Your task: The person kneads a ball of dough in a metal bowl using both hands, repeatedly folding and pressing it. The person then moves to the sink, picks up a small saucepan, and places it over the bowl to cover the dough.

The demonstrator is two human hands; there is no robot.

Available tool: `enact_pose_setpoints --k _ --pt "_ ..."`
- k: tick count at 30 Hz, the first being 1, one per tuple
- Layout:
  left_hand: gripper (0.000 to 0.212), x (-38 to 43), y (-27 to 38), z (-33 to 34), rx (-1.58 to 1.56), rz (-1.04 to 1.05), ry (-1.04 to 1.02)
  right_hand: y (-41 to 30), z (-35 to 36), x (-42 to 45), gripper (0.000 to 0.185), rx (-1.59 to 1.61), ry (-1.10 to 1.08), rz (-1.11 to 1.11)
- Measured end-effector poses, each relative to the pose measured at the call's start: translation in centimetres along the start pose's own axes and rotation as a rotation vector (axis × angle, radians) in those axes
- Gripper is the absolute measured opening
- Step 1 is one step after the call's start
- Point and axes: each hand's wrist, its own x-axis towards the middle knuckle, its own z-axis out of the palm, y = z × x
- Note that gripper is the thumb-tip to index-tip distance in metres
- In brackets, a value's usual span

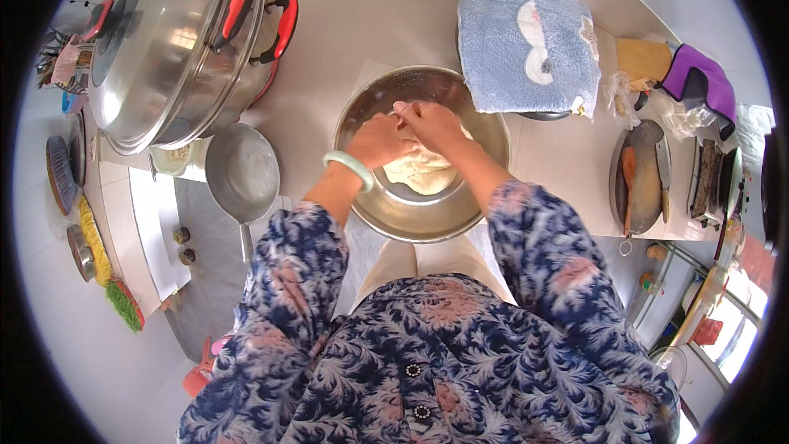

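Note:
A pale lump of dough (422,171) lies in a wide stainless steel bowl (407,228) straight in front of me. My left hand (383,139), with a pale green bangle (349,168) on its wrist, grips the dough from the left with curled fingers. From the right, my right hand (430,126) is on the dough's far part, fingers bent and meeting the left hand. Both hands hide the dough's upper middle, and their fingertips are partly covered.
A large steel steamer pot (179,49) with red-and-black handles stands at the left, beside a metal saucepan (243,172). Back right, a blue cloth (499,43) covers a dark appliance. Farther right, a cutting board (645,185) bears a cleaver (663,166) and a wooden spatula (628,182).

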Motion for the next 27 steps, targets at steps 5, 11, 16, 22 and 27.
enact_pose_setpoints --k 5,11,16,22,27 --pt "0.046 -4.2 1.7 -1.3 -0.152 0.193 -0.052 -0.8 -0.2 -5.8 0.043 -0.181 0.119 -0.154" --pt "0.052 -6.8 2.8 1.3 -0.107 0.182 -0.041 1.3 2.8 -10.3 0.018 -0.386 0.328 -0.319" --pt "0.042 -9.9 3.6 5.2 0.133 0.180 0.062 2.7 3.4 -12.0 0.021 -0.434 0.167 -0.447" --pt "0.026 -10.4 3.4 8.7 0.267 0.117 0.262 4.4 4.5 -11.2 0.031 -0.422 0.170 -0.541" --pt "0.047 -9.0 2.3 9.3 0.199 0.062 0.268 4.3 4.5 -9.4 0.030 -0.401 0.169 -0.551"
